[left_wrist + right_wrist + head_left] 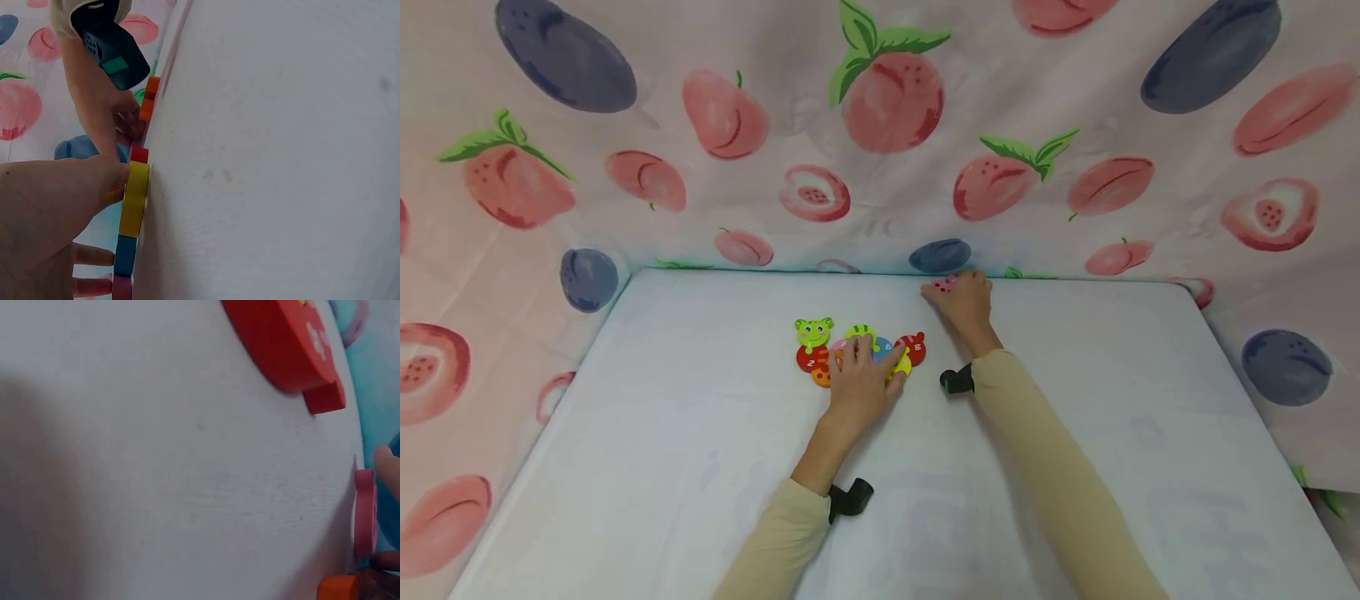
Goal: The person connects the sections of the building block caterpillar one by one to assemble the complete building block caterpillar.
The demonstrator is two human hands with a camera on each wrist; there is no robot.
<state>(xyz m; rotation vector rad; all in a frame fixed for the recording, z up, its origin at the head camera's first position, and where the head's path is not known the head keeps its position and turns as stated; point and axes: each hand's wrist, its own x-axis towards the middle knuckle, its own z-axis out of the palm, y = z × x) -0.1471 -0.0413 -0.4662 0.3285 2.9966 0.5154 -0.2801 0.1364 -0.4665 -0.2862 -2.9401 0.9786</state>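
Flat colourful wooden puzzle pieces, joined in a wavy caterpillar shape, lie on the white table. At the left end is a smiling green head (814, 332) above a red piece (808, 359); a red tail piece (914, 345) is at the right end. My left hand (859, 385) rests over the middle pieces with fingers spread, partly hiding them. Near the table's back edge, my right hand (968, 304) pinches a spotted pink piece (365, 512) between thumb and fingers. Right beside those fingers is an orange piece (337, 589), hidden in the head view.
A fruit-print cloth (887, 208) hangs directly behind the table's back edge and along its sides. White cloth covers the table (647, 433). Both wrists wear small black cameras (852, 498), standing out from the beige sleeves (1060, 467).
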